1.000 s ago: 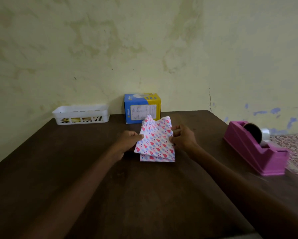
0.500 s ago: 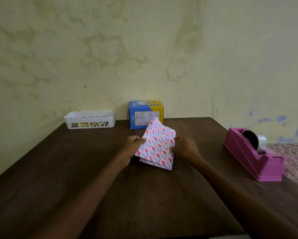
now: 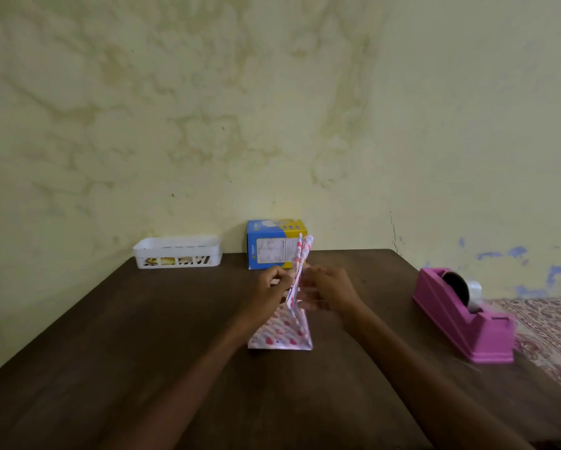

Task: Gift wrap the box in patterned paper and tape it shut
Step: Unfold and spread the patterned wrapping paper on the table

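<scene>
Patterned paper [image 3: 297, 287] pinched upright by both hands' fingers [image 3: 280, 277] | box [image 3: 274, 243] unwrapped | basket [image 3: 177, 251]: contents unclear

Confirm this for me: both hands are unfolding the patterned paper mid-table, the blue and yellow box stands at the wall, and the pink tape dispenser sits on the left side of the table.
Wrong on one point. The pink tape dispenser sits on the right side of the table, as the head view shows. The rest holds: left hand and right hand unfold the patterned paper, and the blue and yellow box stands at the wall.
</scene>
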Available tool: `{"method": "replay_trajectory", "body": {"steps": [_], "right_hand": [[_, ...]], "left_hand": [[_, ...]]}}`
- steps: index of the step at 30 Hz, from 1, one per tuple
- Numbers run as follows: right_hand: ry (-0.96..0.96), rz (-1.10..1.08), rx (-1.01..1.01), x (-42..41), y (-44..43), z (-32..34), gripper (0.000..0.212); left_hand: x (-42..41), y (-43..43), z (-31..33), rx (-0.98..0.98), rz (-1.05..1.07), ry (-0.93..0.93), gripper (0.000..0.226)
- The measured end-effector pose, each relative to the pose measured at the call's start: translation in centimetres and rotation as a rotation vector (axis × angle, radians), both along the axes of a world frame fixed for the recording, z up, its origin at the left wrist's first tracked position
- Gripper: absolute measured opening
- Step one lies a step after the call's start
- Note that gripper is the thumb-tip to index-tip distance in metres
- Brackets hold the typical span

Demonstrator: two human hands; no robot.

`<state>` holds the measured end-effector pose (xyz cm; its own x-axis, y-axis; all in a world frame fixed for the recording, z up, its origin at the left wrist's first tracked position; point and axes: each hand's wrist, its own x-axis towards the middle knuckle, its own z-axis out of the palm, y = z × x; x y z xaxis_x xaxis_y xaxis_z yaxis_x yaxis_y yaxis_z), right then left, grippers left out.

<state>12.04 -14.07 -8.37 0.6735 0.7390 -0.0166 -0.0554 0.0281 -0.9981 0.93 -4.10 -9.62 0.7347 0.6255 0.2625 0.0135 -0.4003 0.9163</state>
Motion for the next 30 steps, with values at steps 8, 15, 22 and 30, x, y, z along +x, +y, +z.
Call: {"method": "replay_trajectory", "body": {"steps": [8, 15, 22, 30], "right_hand": [[-0.322, -0.095, 0.060, -0.3, -1.8, 0.7, 0.021], [-0.449, 0.073, 0.124, -1.1, -2.8, 0.5, 0.013], [-0.318, -0.509, 0.109, 0.1, -2.2, -2.0, 0.010], [-0.554, -0.694, -0.101, 0.0, -5.2, -4.1, 0.042]], "left_hand": [[0.3, -1.7, 2.4, -0.176, 0.080, -0.093, 0.028], [0.2, -1.3, 3.9, -0.169, 0.198, -0.135, 0.027], [-0.9, -0.7, 3.3, -0.120, 0.576, -0.377, 0.032], [-3.3, 1.8, 0.0, -0.048, 0.839, -0.411, 0.087]]}}
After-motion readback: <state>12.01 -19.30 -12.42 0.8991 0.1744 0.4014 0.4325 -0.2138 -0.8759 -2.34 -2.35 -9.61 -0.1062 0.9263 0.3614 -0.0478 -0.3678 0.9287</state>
